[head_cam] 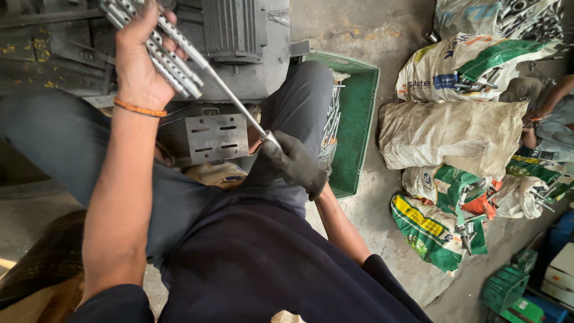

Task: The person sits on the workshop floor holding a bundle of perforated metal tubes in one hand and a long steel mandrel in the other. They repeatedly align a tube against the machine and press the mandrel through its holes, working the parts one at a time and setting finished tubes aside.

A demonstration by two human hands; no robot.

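Steel rods [156, 43] in left hand [139, 66] | green crate [357, 113] right (sacks [454, 136] beyond)

The bundle of metal rods [156, 45] runs past the top edge, its upper ends cut off.

shiny metal rods [173, 57], matt dark cloth glove [293, 162], green plastic crate [359, 107]
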